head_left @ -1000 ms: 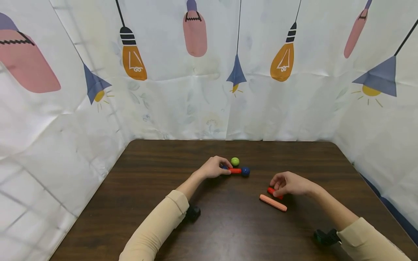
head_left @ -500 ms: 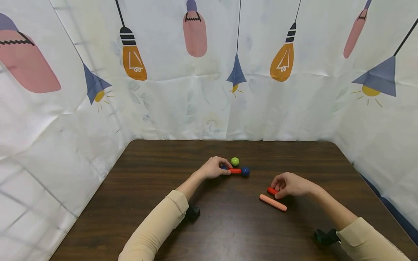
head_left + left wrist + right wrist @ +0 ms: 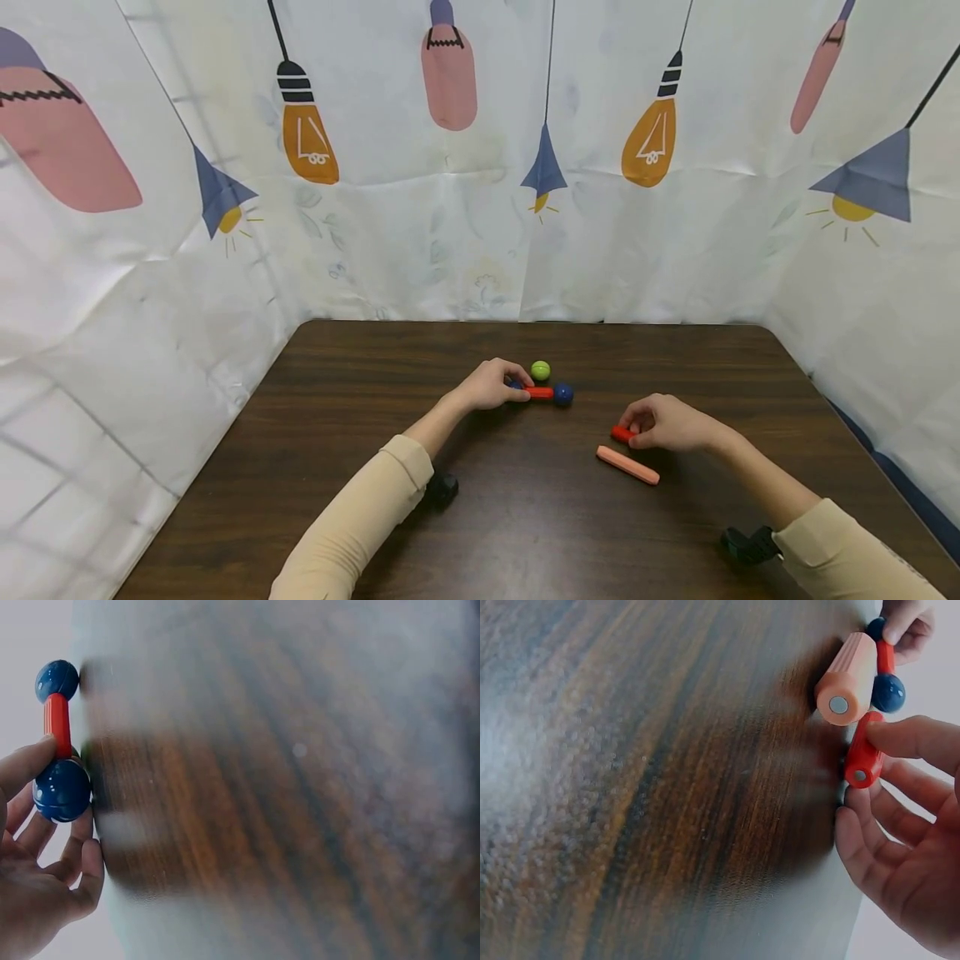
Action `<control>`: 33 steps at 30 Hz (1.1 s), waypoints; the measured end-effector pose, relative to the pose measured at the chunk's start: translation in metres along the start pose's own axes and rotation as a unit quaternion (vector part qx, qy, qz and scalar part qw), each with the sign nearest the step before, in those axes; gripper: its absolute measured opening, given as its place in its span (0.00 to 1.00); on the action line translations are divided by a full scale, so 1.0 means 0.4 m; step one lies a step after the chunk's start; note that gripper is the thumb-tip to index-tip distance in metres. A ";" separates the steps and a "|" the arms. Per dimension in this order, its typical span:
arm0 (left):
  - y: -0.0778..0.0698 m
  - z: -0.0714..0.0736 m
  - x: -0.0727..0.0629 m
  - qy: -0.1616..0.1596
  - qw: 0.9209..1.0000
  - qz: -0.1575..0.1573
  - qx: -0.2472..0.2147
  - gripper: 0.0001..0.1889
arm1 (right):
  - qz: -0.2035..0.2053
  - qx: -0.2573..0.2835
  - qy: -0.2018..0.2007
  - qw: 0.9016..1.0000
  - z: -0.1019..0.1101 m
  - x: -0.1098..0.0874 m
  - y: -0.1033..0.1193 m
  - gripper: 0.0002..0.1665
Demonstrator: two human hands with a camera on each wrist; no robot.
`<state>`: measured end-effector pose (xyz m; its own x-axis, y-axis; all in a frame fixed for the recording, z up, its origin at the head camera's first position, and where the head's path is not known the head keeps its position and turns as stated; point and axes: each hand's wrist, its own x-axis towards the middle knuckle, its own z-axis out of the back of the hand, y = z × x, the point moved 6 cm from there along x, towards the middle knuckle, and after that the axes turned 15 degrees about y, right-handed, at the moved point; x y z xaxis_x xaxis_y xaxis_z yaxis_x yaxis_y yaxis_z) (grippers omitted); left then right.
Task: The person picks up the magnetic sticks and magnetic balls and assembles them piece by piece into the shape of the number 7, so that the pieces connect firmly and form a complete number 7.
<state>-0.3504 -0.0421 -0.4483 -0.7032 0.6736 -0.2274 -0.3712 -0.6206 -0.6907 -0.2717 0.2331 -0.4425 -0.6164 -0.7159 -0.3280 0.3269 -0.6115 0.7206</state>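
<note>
Near the back middle of the table, my left hand pinches a red magnetic rod at its left end. One blue ball sits on the rod's right end. A second blue ball is at the other end, beside the fingers. Just behind the rod lies a green ball. Further right, my right hand pinches a short red magnetic rod between thumb and fingers, a silver disc showing on its end. A longer orange-pink magnetic rod lies in front of that hand.
The dark wood-grain table runs back to a white curtain printed with lamps. A black wrist camera hangs under the left forearm, another dark wrist camera under the right.
The right fingers now pinch the short red rod, which has shifted slightly left and away from the orange-pink rod. My left hand and the rod with blue balls stay where they were.
</note>
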 end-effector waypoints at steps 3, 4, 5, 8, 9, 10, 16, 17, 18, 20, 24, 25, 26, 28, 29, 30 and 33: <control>-0.001 0.000 0.001 0.002 1.000 -0.002 -0.001 0.07 | -0.002 -0.006 -0.004 1.000 0.003 0.001 -0.004 0.10; -0.001 0.000 0.001 0.002 1.000 -0.001 -0.002 0.07 | -0.003 -0.007 -0.006 1.000 0.005 0.001 -0.005 0.10; 0.000 0.000 0.001 0.002 1.000 -0.001 -0.002 0.07 | -0.001 -0.006 -0.007 1.000 0.006 0.002 -0.004 0.11; 0.001 0.001 0.000 0.003 1.000 0.000 -0.005 0.08 | -0.001 -0.004 -0.009 1.000 0.012 0.006 0.000 0.11; 0.001 0.001 0.000 0.003 1.000 0.001 -0.006 0.08 | -0.001 -0.003 -0.009 1.000 0.013 0.007 0.002 0.12; 0.001 0.002 0.000 0.004 1.000 0.002 -0.008 0.08 | -0.005 -0.002 -0.008 1.000 0.014 0.009 0.002 0.12; 0.000 0.000 0.002 0.001 1.000 0.002 -0.009 0.08 | -0.009 -0.005 -0.005 1.000 0.017 0.020 0.007 0.14; 0.000 -0.001 0.003 0.000 1.000 0.002 -0.008 0.08 | -0.007 -0.004 -0.004 1.000 0.017 0.021 0.009 0.14; 0.000 -0.002 0.002 0.001 1.000 0.002 -0.009 0.08 | -0.006 -0.004 -0.003 1.000 0.017 0.023 0.011 0.14; 0.000 -0.003 0.003 0.000 1.000 0.002 -0.009 0.08 | -0.002 -0.001 -0.002 1.000 0.017 0.025 0.017 0.13; 0.004 -0.003 0.005 0.001 1.000 0.002 -0.010 0.08 | 0.009 0.014 -0.001 1.000 0.015 0.031 0.027 0.13; 0.004 -0.002 0.006 0.001 1.000 0.002 -0.009 0.08 | 0.011 0.019 -0.001 1.000 0.015 0.032 0.029 0.13; 0.004 -0.002 0.007 0.001 1.000 0.002 -0.008 0.08 | 0.013 0.025 -0.001 1.000 0.014 0.033 0.030 0.13; 0.004 -0.001 0.007 0.001 1.000 0.001 -0.007 0.08 | 0.015 0.038 0.000 0.999 0.011 0.035 0.033 0.14; 0.003 -0.001 0.007 0.001 1.000 0.001 -0.007 0.08 | 0.016 0.043 0.000 0.999 0.010 0.036 0.034 0.14; 0.003 0.000 0.007 0.001 1.000 0.001 -0.007 0.08 | 0.016 0.048 0.001 0.999 0.008 0.037 0.035 0.14; 0.002 0.000 0.006 0.002 1.000 0.000 -0.008 0.08 | 0.018 0.050 -0.003 0.999 0.006 0.042 0.040 0.14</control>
<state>-0.3522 -0.0411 -0.4495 -0.7008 0.6750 -0.2306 -0.3613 -0.6146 -0.7012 -0.2787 0.2121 -0.4352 -0.6090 -0.7354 -0.2971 0.2759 -0.5476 0.7900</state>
